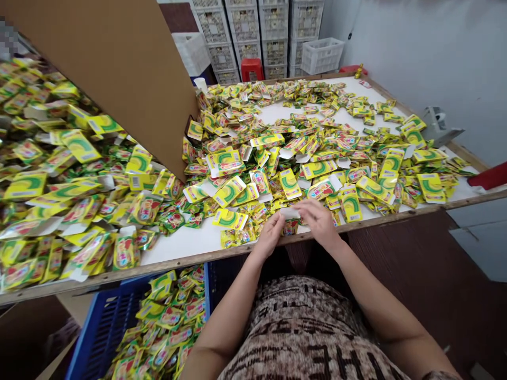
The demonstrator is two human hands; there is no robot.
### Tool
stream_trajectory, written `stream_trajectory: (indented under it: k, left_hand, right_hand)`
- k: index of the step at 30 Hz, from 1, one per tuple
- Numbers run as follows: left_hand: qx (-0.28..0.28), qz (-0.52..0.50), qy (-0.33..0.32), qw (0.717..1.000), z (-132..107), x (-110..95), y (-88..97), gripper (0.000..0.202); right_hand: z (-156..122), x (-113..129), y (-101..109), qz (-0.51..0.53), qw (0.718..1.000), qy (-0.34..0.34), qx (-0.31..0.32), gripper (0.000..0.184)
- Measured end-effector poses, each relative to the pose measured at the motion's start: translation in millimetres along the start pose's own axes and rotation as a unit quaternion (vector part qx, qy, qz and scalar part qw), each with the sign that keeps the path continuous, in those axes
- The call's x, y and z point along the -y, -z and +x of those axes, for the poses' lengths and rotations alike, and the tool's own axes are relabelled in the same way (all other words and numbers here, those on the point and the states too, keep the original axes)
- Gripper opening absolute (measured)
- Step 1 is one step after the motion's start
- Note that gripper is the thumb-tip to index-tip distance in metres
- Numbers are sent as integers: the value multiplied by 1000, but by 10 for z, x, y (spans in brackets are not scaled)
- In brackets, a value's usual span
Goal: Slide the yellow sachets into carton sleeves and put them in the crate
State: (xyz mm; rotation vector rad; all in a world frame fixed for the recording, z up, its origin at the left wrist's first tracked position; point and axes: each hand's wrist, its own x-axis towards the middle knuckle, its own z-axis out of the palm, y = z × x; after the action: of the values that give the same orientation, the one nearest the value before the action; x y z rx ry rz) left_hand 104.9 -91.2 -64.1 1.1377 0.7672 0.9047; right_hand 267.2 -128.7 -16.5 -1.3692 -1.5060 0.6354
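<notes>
My left hand [271, 232] and my right hand [319, 219] meet at the near edge of the white table [190, 244]. Both are closed in a pinch on a small white card [290, 213], held between them, with a colourful sachet [290, 227] just under it. All around lie heaps of yellow-green printed cards [227, 192] and small sachets [172, 220], spread over most of the tabletop.
A large brown cardboard sheet [119, 63] leans over the table's left part. A blue crate [103, 327] with several finished packets sits below the table at the left. White crates [245, 31] are stacked at the back, beside a red stool [252, 68].
</notes>
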Motion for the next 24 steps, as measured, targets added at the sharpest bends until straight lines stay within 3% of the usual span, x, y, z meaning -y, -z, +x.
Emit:
stream_trajectory:
  k: [2, 4, 6, 8, 14, 19, 24]
  left_hand:
    - [-8, -15, 13, 1000, -13, -19, 13, 42]
    - [12, -15, 24, 1000, -34, -73, 14, 40]
    - [38, 13, 22, 999, -56, -145, 18, 38]
    - [33, 63, 2, 997, -63, -207, 36, 39]
    - [-131, 134, -95, 978, 35, -186, 125, 27]
    - [-162, 117, -102, 975, 104, -85, 100, 24]
    - [-125, 144, -132, 973, 121, -109, 72, 24]
  right_hand:
    - [-58, -46, -21, 115, 985, -119, -44, 23]
    - [-84, -79, -38, 202, 956, -213, -9, 25]
    - [-87, -86, -45, 229, 940, -252, 35, 24]
    - [-76, -73, -51, 205, 948, -242, 40, 23]
    - [16, -87, -148, 172, 973, -156, -12, 28]
    - [106, -162, -225, 168, 971, -166, -40, 27]
    - [117, -167, -224, 186, 966, -176, -45, 28]
